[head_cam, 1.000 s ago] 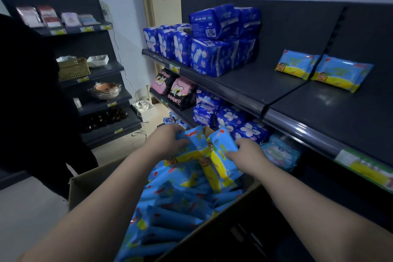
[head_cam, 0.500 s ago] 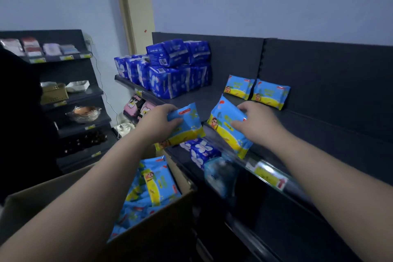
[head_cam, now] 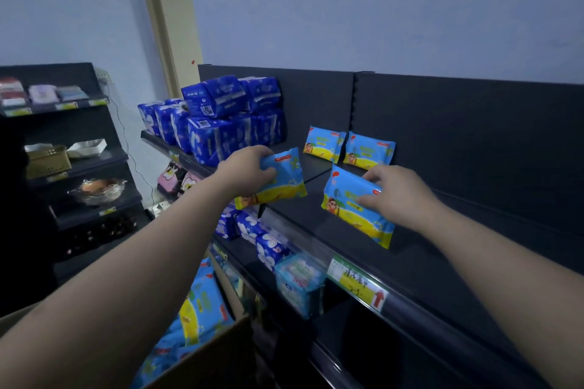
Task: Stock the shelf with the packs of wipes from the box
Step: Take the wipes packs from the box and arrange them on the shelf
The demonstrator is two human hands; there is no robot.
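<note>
Blue-and-yellow film wraps every pack of wipes here. The left hand [head_cam: 249,172] grips the left pack [head_cam: 284,175] by its upper edge, fingers curled over the top, and holds it above the front lip of the shelf [head_cam: 410,265]. The right hand [head_cam: 398,196] pinches the right pack [head_cam: 344,199], fingers across its face. Its lower edge is at the shelf board, though I cannot tell whether it touches.

Beyond both hands, two shelved packs [head_cam: 324,144] lean upright against the back panel, side by side and touching. Past the left hand sit dark blue bundles [head_cam: 227,129] of other goods.

Under the left forearm, the cardboard box [head_cam: 215,357] shows a heap of boxed packs [head_cam: 202,303].

By my reading the job is at an early stage: two packs are placed, two more are about to be set down, and most of the stock waits in the box. Bare board runs off to the right of the right hand.
</note>
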